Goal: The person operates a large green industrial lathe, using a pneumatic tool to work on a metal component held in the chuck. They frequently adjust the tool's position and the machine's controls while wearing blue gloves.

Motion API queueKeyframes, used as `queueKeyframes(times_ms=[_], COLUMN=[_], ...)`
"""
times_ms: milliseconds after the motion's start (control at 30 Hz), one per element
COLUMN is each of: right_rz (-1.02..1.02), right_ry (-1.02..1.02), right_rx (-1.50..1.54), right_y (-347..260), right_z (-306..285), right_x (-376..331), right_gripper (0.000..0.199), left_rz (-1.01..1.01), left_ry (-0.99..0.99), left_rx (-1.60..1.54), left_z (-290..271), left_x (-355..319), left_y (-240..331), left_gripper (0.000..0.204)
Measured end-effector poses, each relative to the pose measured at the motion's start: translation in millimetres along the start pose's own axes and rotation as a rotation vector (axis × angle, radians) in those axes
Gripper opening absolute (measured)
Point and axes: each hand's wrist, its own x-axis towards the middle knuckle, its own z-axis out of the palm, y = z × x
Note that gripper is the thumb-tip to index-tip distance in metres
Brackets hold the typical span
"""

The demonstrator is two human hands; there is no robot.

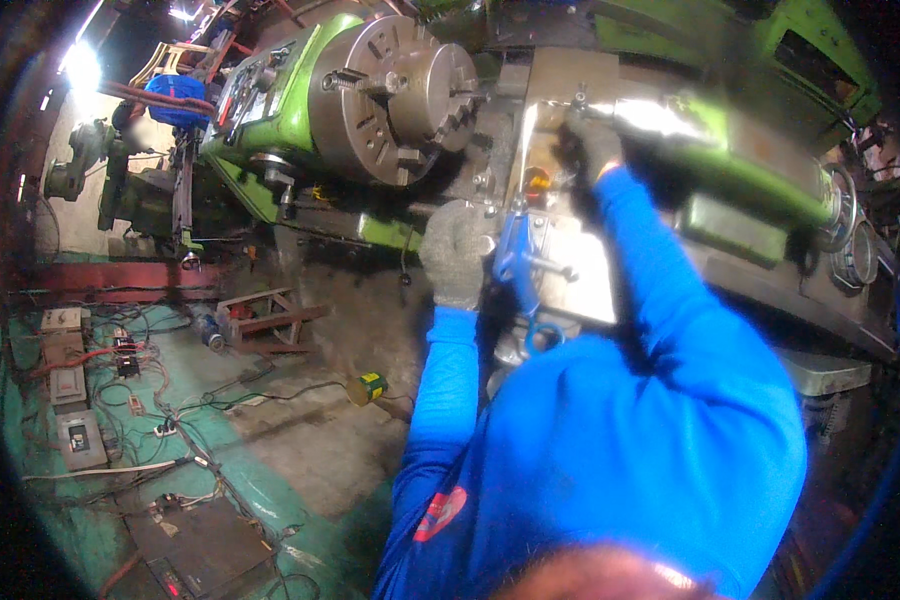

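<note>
Both my hands wear grey work gloves at a large green metal lathe. My left hand (454,256) is closed at the front of the carriage, beside a round metal knob (487,244); what its fingers hold is hidden. My right hand (595,145) reaches farther forward to the top of the carriage, close to a small metal stud (580,100). Its fingers are dark and smeared. Between my arms a blue metal tool (515,262) lies by a bright metal plate (582,285) and a handle with a ball end (568,271). A large round chuck (355,110) stands at the left.
A yellow-green can (367,389) lies on the floor to the left, near a rusty metal frame (275,318). Electrical boxes (78,440) and tangled cables (210,400) spread over the green floor. A handwheel (850,225) is at the far right.
</note>
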Motion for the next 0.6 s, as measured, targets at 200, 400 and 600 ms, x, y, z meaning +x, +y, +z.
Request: queueKeyframes(times_ms=[200,400,600], right_rz=[0.65,0.262,0.328], right_ry=[0.054,0.007,-0.075], right_rx=[0.919,0.652,0.546], right_y=[-33,8,13], right_z=[1,14,10], right_x=[11,7,5], right_gripper=[0.031,0.028,0.018], left_rz=[-0.066,-0.04,-0.051], left_ry=[0.026,0.029,-0.001], left_rx=[-0.028,-0.057,-0.103], left_z=[-6,-4,-3], left_x=[1,3,4], left_y=[11,12,10], left_gripper=[0.022,0.022,0.023])
